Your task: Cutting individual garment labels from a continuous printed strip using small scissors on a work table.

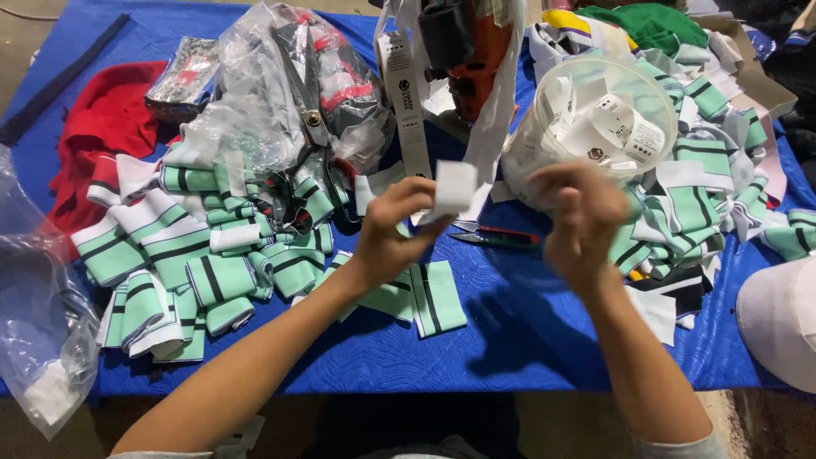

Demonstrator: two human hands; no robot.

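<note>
Left hand: your left hand [393, 234] is raised over the blue quilted table cover [510, 340], fingers pinching the small white square fabric label [456, 187] at its lower left corner.
Right hand: your right hand [582, 217] is at 3 o'clock of the label, near it but apart; fingers curled inward, motion-blurred, can't tell if they grip anything.
Under hands: mint-green rib-knit cuff piece with black and white stripes [429, 297] lies flat at 6 o'clock of the label; red-handled snips [497, 238] lie on the cover between your hands.
Left side: heap of the same striped cuff pieces [183, 263] at 9 o'clock; red cloth [106, 127] beyond it at 10 o'clock.
Right side: second striped heap [705, 183] at 3 o'clock; clear round plastic tub of white printed tags [599, 119] at 1 o'clock, just behind your right hand.
Far: crumpled clear plastic bag [289, 85] at 11 o'clock, black scissors [310, 136] lying on it.
</note>
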